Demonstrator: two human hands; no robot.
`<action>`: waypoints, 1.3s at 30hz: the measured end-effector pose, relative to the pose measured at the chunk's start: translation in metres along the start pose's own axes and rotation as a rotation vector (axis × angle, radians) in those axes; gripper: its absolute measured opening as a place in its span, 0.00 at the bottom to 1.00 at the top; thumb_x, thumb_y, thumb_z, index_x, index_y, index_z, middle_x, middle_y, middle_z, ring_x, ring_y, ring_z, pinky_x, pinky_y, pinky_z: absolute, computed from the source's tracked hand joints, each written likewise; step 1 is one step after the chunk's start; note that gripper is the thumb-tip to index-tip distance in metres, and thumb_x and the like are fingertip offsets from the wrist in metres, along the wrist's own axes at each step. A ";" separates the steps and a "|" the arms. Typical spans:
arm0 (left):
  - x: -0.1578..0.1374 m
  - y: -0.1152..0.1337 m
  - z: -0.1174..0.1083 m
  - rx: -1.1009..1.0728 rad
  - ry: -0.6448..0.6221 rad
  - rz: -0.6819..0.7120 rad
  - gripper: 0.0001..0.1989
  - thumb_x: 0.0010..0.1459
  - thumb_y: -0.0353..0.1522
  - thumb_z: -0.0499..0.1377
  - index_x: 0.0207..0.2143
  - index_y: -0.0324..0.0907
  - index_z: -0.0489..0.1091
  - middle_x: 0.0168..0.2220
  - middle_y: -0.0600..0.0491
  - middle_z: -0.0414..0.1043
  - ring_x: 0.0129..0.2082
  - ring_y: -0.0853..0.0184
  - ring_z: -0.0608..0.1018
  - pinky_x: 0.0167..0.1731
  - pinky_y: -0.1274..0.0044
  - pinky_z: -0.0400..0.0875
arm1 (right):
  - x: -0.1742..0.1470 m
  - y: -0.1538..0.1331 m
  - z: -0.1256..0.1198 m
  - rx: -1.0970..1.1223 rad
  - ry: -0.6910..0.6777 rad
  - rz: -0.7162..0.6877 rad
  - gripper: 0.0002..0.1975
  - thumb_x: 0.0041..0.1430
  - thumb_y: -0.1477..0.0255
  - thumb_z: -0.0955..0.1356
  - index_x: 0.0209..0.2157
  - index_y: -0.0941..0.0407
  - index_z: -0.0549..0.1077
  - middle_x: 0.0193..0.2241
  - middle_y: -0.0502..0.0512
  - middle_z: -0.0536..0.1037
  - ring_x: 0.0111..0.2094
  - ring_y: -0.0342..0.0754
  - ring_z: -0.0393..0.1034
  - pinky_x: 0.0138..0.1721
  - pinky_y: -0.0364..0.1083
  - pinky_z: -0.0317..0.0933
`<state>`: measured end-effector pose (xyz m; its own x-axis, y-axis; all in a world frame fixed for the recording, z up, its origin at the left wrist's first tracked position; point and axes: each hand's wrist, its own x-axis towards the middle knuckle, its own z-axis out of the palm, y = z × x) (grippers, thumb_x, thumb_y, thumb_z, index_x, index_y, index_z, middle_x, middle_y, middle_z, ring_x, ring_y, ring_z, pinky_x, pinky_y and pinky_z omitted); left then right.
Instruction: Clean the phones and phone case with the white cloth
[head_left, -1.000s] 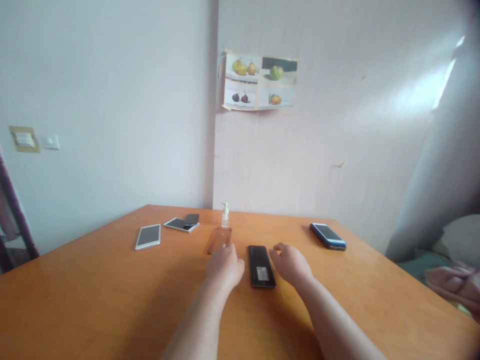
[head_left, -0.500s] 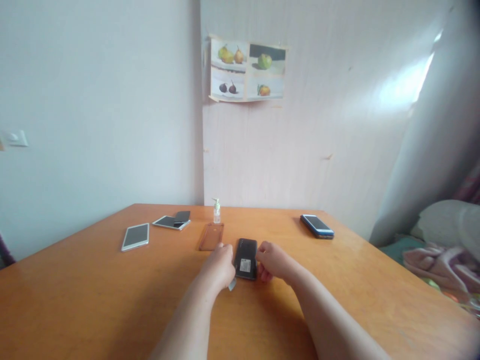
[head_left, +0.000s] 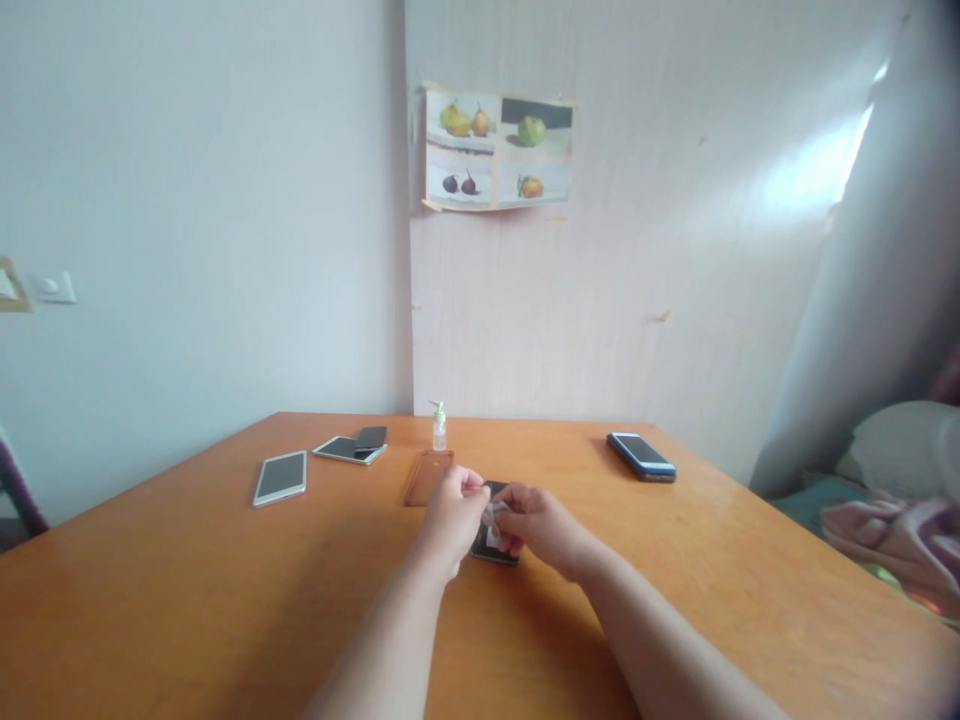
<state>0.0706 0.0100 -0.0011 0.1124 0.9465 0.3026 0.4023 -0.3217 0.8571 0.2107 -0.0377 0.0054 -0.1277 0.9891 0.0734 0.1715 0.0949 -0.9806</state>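
Observation:
Over a black phone (head_left: 506, 556) lying back side up on the table, my two hands meet. My left hand (head_left: 454, 518) is closed in a pinch at the edge of a small, whitish, crumpled cloth (head_left: 493, 514). Fingers of my right hand (head_left: 541, 525) are closed on the cloth's other side. Both hands and the cloth cover much of the phone; part of its white label and its lower edge still show. Just beyond my left hand lies a reddish-brown clear phone case (head_left: 429, 478), partly covered by that hand.
A small pump bottle (head_left: 439, 428) stands behind the case. To the left are a white phone (head_left: 281, 478) and another white phone (head_left: 341, 449) with a dark flat piece (head_left: 370, 438) on it. A blue-edged phone (head_left: 642, 455) lies far right on the wooden table (head_left: 187, 590).
My left hand has risen from beside the phone, bringing the whitish cloth over it. My right hand has moved left from the phone's right edge to the cloth. The view has shifted slightly.

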 end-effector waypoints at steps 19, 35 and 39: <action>-0.018 -0.006 0.012 0.459 -0.374 0.270 0.25 0.42 0.32 0.62 0.46 0.43 0.65 0.44 0.47 0.73 0.44 0.58 0.75 0.40 0.74 0.67 | 0.016 0.011 -0.036 -0.279 0.511 -0.012 0.07 0.49 0.69 0.65 0.28 0.57 0.72 0.18 0.47 0.70 0.21 0.42 0.61 0.22 0.41 0.54; -0.014 -0.006 -0.010 0.392 -0.432 0.062 0.35 0.42 0.40 0.64 0.55 0.45 0.61 0.56 0.46 0.68 0.53 0.56 0.72 0.48 0.73 0.66 | 0.023 0.037 -0.056 -0.889 0.497 0.051 0.05 0.49 0.75 0.67 0.25 0.56 0.76 0.27 0.53 0.75 0.29 0.45 0.66 0.29 0.42 0.52; -0.003 0.000 -0.016 0.396 -0.442 0.023 0.23 0.52 0.39 0.57 0.51 0.44 0.63 0.52 0.47 0.71 0.48 0.62 0.76 0.41 0.77 0.69 | 0.025 0.039 -0.055 -0.942 0.488 0.042 0.05 0.51 0.77 0.66 0.28 0.57 0.75 0.31 0.55 0.75 0.32 0.45 0.66 0.32 0.41 0.53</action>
<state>0.0551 0.0065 0.0044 0.4588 0.8874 0.0442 0.6940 -0.3890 0.6058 0.2675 -0.0028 -0.0206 0.2662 0.9119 0.3123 0.8807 -0.0984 -0.4633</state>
